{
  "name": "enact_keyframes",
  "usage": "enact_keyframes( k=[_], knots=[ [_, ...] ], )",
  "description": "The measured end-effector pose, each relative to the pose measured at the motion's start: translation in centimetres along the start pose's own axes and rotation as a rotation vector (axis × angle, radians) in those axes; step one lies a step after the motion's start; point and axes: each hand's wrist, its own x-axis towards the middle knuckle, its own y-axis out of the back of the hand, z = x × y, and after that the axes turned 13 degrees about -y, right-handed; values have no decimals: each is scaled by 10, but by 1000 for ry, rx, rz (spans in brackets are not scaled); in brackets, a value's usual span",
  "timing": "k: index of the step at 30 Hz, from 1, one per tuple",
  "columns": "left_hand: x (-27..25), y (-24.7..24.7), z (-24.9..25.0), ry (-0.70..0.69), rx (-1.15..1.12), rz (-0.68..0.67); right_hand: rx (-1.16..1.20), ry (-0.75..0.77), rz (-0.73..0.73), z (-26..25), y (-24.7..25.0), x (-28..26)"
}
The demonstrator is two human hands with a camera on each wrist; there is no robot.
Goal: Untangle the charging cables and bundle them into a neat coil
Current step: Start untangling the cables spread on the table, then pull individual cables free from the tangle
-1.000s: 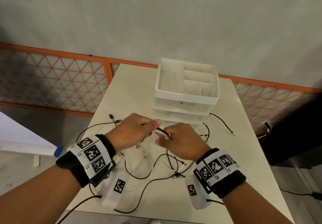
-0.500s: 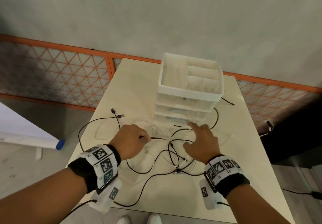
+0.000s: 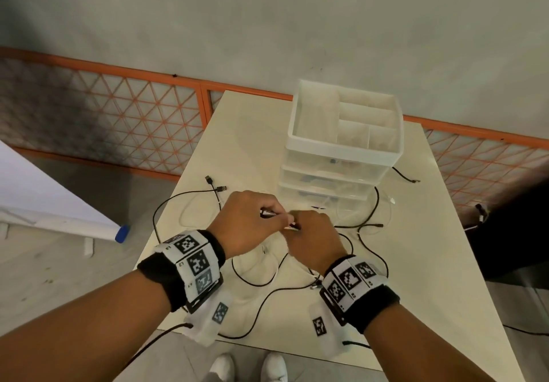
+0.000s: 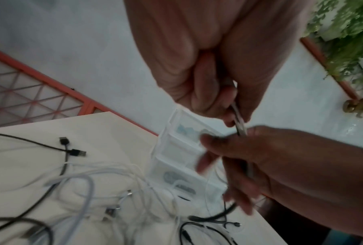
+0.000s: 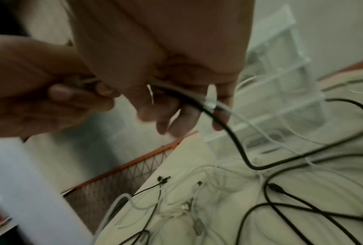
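Both hands meet above the tabletop, just in front of the clear drawer organizer. The left hand pinches a black cable with curled fingers; the right hand curls round the same cable. Other cables sprawl tangled below.

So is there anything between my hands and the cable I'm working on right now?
Nothing visible. Both the left hand and the right hand already pinch the black cable above the table. A white cable crosses it just past the right fingers, and loose cables lie below.
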Motion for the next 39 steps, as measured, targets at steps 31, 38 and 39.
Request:
enact_keyframes(
  k=[31,38,39],
  knots=[
    [-16,7,-100,368,246,-278,1137,-70,209,17,92,4],
    [37,63,-31,237,168,-303,940,5,220,13,96,-2],
    [42,61,-20,224,179,-271,922,32,202,9,98,-4]
  ],
)
